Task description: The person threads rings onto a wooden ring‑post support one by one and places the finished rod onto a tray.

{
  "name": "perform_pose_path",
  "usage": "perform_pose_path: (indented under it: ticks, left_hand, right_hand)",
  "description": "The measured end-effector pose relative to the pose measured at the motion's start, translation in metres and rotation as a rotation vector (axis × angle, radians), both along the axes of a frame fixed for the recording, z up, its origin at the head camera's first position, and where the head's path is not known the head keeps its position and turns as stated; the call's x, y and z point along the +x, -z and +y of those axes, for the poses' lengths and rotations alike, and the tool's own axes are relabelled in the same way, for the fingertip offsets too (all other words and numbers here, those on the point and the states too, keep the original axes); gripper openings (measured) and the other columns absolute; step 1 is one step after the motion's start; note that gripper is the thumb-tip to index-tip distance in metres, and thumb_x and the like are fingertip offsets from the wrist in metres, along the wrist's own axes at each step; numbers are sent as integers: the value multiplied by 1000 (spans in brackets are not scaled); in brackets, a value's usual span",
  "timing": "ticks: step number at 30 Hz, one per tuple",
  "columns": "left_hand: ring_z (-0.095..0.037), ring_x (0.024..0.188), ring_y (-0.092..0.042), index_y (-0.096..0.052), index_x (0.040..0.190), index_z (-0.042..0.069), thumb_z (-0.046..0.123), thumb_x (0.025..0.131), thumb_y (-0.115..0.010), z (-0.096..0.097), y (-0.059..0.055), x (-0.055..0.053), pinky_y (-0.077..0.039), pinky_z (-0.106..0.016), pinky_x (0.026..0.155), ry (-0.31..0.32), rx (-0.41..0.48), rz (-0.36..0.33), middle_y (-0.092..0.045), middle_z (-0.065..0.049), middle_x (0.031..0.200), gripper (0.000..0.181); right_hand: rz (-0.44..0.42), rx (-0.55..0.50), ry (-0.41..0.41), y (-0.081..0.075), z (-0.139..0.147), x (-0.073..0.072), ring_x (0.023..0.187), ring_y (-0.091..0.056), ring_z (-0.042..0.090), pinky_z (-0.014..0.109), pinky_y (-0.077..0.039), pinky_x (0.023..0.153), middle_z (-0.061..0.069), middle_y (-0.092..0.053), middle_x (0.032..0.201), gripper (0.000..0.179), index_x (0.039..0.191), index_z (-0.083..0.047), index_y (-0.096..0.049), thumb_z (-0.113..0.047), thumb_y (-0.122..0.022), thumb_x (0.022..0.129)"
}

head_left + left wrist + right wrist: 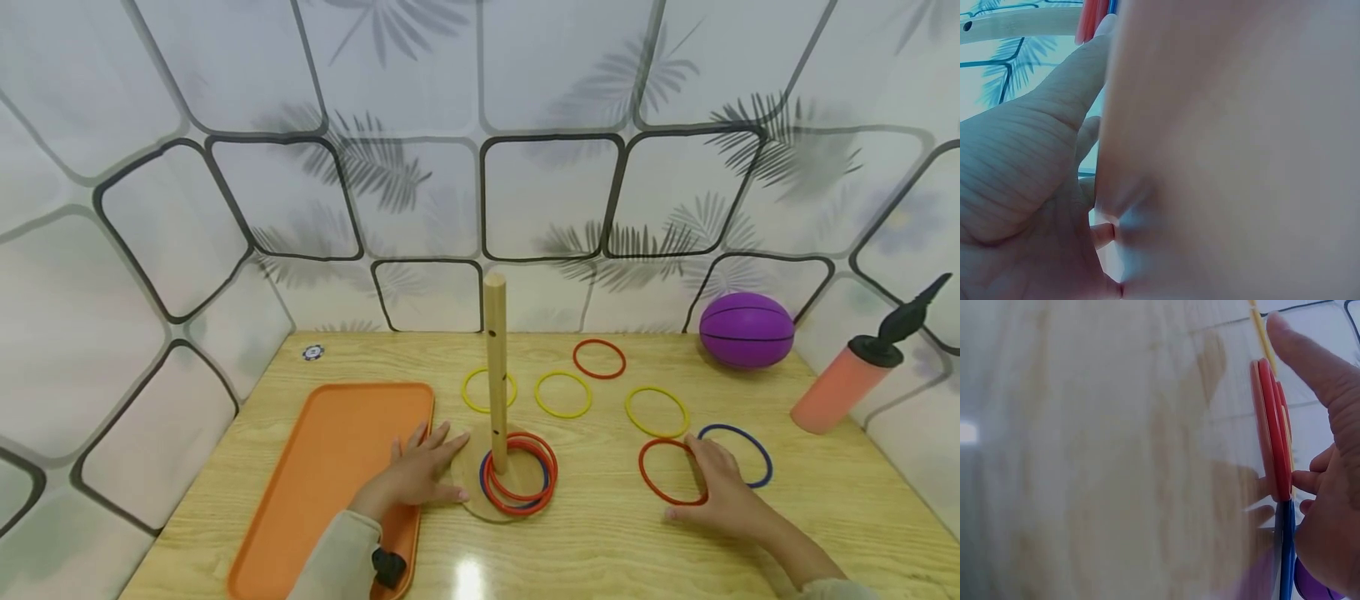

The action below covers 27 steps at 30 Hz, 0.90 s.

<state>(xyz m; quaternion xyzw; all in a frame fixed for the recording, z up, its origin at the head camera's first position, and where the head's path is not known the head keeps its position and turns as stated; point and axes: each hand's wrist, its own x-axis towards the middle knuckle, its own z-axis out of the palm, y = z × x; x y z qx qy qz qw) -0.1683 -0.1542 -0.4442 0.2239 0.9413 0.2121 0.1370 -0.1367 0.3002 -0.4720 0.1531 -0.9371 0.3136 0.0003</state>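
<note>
A wooden peg (497, 367) stands upright on a round wooden base (467, 467), with several red rings (554, 471) and a blue one lying around its foot. My left hand (420, 471) rests with spread fingers at the base's left edge, partly over the tray's rim. To the right, my right hand (720, 492) reaches down to a flat red ring (652, 483). Its fingertips touch that ring's far right edge, while the thumb (1300, 353) stays stretched out and apart in the right wrist view. Beside this hand lies a blue ring (769, 467), partly covered by it.
An orange tray (337, 467) lies at left, with a poker chip (312, 352) behind it. Yellow rings (590, 402) and another red ring (624, 367) lie farther back. A purple ball (746, 330) and a pink hand pump (843, 387) stand at the right rear, near the wall.
</note>
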Motion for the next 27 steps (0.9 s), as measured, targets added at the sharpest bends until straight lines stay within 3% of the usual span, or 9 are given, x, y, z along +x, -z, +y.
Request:
perform_pose_path:
  ticks: [10, 22, 27]
  left_hand:
    - [-50, 139, -4, -34, 149, 21, 53, 80, -69, 0, 0, 1, -1, -76, 97, -6, 10, -5, -20, -18, 154, 83]
    - [-51, 138, -4, -33, 149, 22, 53, 80, -69, -1, 1, -1, 1, -76, 97, -4, 6, -9, -20, -18, 155, 84]
    - [-50, 139, -3, -34, 149, 22, 52, 79, -70, -1, 2, 0, 2, -76, 97, -11, 13, -15, -20, -17, 155, 83]
  right_hand:
    - [-18, -18, 6, -1, 0, -5, 133, -8, 55, 74, -18, 93, 39, -18, 145, 106, 144, 11, -22, -35, -83, 70]
    - [-9, -52, 4, 1, 0, -7, 132, -8, 57, 72, -10, 99, 40, -15, 144, 107, 142, 13, -22, -30, -85, 67]
    - [-9, -62, -6, -5, -2, -6, 132, -6, 58, 75, -14, 94, 41, -11, 144, 103, 143, 11, -23, -28, -84, 69]
